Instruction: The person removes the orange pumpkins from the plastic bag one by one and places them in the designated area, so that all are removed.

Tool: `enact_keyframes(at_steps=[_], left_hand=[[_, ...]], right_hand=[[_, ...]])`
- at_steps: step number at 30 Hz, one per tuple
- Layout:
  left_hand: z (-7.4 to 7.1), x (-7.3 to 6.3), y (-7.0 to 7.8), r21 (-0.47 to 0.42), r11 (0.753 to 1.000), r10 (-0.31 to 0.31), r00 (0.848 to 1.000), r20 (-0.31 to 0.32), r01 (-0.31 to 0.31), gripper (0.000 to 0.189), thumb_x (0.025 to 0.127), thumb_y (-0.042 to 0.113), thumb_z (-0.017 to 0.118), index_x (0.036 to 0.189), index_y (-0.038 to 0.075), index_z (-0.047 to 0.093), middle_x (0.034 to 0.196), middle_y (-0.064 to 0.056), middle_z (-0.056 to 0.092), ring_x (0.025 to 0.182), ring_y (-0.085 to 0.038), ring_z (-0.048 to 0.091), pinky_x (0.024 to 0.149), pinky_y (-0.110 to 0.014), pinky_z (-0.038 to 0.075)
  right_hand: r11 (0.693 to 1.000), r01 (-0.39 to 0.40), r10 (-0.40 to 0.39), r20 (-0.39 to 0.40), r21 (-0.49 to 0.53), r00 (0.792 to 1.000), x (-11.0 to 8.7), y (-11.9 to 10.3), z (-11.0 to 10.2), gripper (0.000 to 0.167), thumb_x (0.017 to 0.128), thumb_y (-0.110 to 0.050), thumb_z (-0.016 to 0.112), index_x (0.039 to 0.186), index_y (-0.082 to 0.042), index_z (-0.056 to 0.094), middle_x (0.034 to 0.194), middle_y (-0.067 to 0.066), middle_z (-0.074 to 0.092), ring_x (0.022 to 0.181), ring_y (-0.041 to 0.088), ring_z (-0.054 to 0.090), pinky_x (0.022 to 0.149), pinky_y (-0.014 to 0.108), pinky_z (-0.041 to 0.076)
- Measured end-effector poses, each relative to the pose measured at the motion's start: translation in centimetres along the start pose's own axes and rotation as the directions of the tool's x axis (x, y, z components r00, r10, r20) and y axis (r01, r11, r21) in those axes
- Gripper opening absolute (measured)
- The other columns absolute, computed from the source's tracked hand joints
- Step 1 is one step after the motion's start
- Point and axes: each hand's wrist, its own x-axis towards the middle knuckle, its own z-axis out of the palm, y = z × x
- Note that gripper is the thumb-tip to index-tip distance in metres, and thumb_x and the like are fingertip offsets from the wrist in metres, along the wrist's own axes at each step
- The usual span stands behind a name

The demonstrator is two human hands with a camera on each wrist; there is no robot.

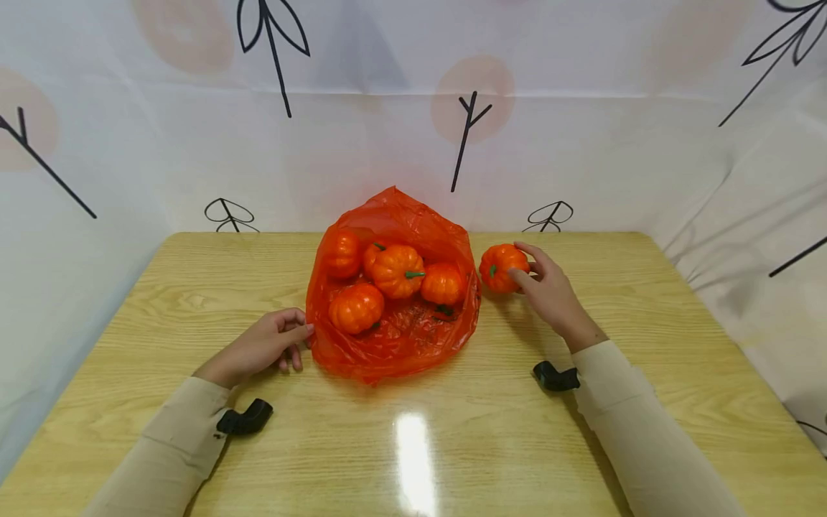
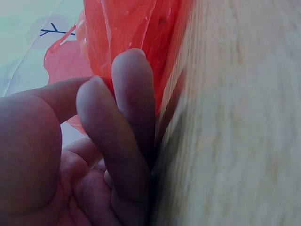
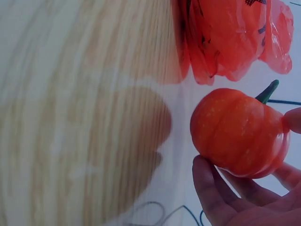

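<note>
Lone pumpkin (image 1: 499,268): raised clear of the desk (image 1: 213,280), just right of the red plastic bag (image 1: 420,215).
Right hand (image 1: 552,294): gripping the lone pumpkin between thumb and fingers.
Red plastic bag: mouth open, five more pumpkins (image 1: 397,273) showing inside.
Left hand (image 1: 261,348): pinching the bag's left edge.
Pumpkin step: apparently mid-transfer; the next move likely calls for a firm grip and a rim kept wide.
Desk: pale wood grain, glare (image 1: 413,459) near the front.
Backdrop (image 1: 375,143): white, with dark plant sketches (image 1: 460,158) and pinkish discs (image 1: 500,79).
</note>
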Motion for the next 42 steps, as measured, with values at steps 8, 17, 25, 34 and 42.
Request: enact_keyframes(at_steps=[8, 17, 25, 34, 42], left_hand=[[0.0, -0.2, 0.0, -0.018, 1.000, -0.010, 1.000, 0.004, 0.010, 0.032, 0.104, 0.034, 0.055, 0.105, 0.002, 0.054, 0.088, -0.011, 0.064, 0.062, -0.020, 0.064, 0.053, -0.027, 0.052], [-0.1, -0.2, -0.2, -0.011, 1.000, 0.004, 1.000, 0.015, -0.004, 0.031, 0.105, 0.034, 0.053, 0.105, 0.003, 0.054, 0.088, -0.008, 0.064, 0.062, -0.019, 0.065, 0.053, -0.027, 0.052], [0.1, -0.2, -0.4, -0.017, 1.000, -0.006, 1.000, 0.007, 0.006, 0.032, 0.104, 0.036, 0.054, 0.105, 0.004, 0.055, 0.084, -0.009, 0.064, 0.061, -0.019, 0.064, 0.052, -0.028, 0.053], [0.0, -0.1, -0.4, -0.010, 1.000, -0.002, 1.000, 0.008, 0.002, 0.031, 0.105, 0.035, 0.054, 0.105, 0.004, 0.055, 0.087, -0.009, 0.064, 0.062, -0.020, 0.064, 0.053, -0.028, 0.053], [-0.1, 0.2, -0.3, -0.006, 1.000, 0.009, 1.000, 0.002, -0.009, 0.032, 0.105, 0.036, 0.053, 0.106, 0.004, 0.055, 0.091, -0.010, 0.064, 0.062, -0.020, 0.065, 0.053, -0.027, 0.052]], right_hand=[[0.999, -0.026, 0.026, 0.016, -0.021, 1.000, 0.2, 0.4, -0.1, 0.059, 0.105, -0.041, 0.045, 0.158, -0.019, 0.028, 0.153, 0.024, 0.038, 0.132, 0.042, 0.048, 0.106, 0.052, 0.046], [0.999, -0.048, 0.048, 0.024, 0.002, 0.999, 0.3, 1.1, -0.7, 0.057, 0.108, -0.038, 0.038, 0.158, -0.017, 0.024, 0.142, 0.028, 0.047, 0.093, 0.031, 0.064, 0.080, 0.023, 0.056], [0.995, -0.103, 0.102, 0.047, 0.017, 0.994, 0.6, 1.8, -1.0, 0.058, 0.108, -0.041, 0.033, 0.157, -0.011, 0.023, 0.117, 0.020, 0.050, 0.081, 0.021, 0.060, 0.075, 0.023, 0.055], [0.989, -0.119, 0.114, 0.063, 0.083, 0.991, 0.9, 2.1, -1.0, 0.057, 0.109, -0.036, 0.033, 0.157, -0.006, 0.023, 0.127, 0.024, 0.050, 0.083, 0.014, 0.064, 0.078, 0.021, 0.056], [0.985, -0.130, 0.123, 0.065, 0.116, 0.990, 0.9, 1.9, -1.2, 0.057, 0.109, -0.035, 0.033, 0.156, -0.004, 0.024, 0.133, 0.025, 0.048, 0.081, 0.009, 0.064, 0.078, 0.021, 0.056]])
